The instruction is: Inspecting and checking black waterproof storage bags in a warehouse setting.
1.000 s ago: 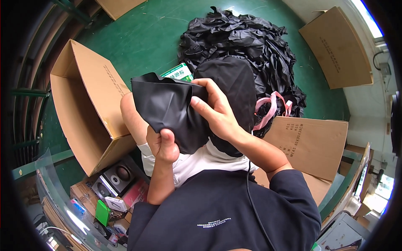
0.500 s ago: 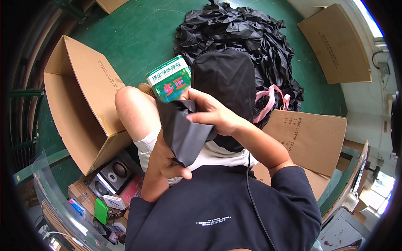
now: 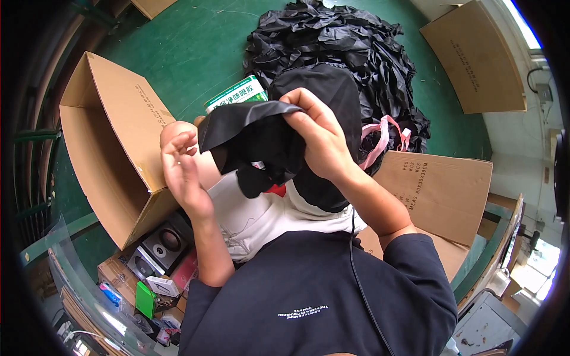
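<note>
Pinched between the thumb and fingers of my right hand is a piece of thin black fabric. It hangs in the air over my lap, folded into a loose, hollow shape, with a dark strip drooping below. My left hand is raised beside the fabric's left edge, its fingers apart and holding nothing. Behind my right hand, a smooth rounded black cloth bundle lies along my right thigh. A green and white tin stands beyond the fabric, which covers its lower part.
A large heap of crumpled black fabric lies on the green floor ahead. Pink ribbon rests at its right. An open cardboard box stands left, cardboard lies right, and another box is far right. A speaker sits lower left.
My left hand has come off the black fabric and moved up and left. My right hand has lifted the fabric and opened it out, covering more of the tin.
</note>
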The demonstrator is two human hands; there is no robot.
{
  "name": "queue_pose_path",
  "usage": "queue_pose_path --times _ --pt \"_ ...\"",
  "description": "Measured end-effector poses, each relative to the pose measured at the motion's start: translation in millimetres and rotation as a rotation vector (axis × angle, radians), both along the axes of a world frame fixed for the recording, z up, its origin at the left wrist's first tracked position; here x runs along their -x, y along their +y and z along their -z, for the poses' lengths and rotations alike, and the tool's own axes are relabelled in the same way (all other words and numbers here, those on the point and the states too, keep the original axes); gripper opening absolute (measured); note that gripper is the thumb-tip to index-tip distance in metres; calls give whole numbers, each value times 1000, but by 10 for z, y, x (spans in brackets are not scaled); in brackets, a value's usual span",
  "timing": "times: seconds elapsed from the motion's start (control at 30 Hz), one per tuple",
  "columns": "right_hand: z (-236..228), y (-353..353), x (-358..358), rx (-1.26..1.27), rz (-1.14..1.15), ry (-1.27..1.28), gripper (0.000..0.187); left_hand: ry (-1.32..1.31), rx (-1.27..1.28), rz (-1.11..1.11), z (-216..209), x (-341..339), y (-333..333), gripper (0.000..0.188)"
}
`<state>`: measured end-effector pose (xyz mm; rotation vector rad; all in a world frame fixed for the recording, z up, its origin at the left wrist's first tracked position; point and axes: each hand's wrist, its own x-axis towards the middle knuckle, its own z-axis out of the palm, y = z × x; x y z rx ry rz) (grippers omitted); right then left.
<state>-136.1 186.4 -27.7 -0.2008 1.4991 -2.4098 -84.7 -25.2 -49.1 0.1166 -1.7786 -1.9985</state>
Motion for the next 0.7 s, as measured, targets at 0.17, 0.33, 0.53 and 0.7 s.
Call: queue_pose_path --times 0.17,0.33,0.53,0.7 --pt "-6 -108 0 -92 -99 115 14 -12 127 201 -91 75 308 55" --pt "-132 -39 38 -144 -166 84 13 -58 297 195 -87 160 189 37" --pt "-130 105 62 -641 -49 374 28 -240 -4 536 -321 -53 -221 25" --pt "-124 151 39 -602 -62 227 26 -35 -432 667 -126 -144 -498 42"
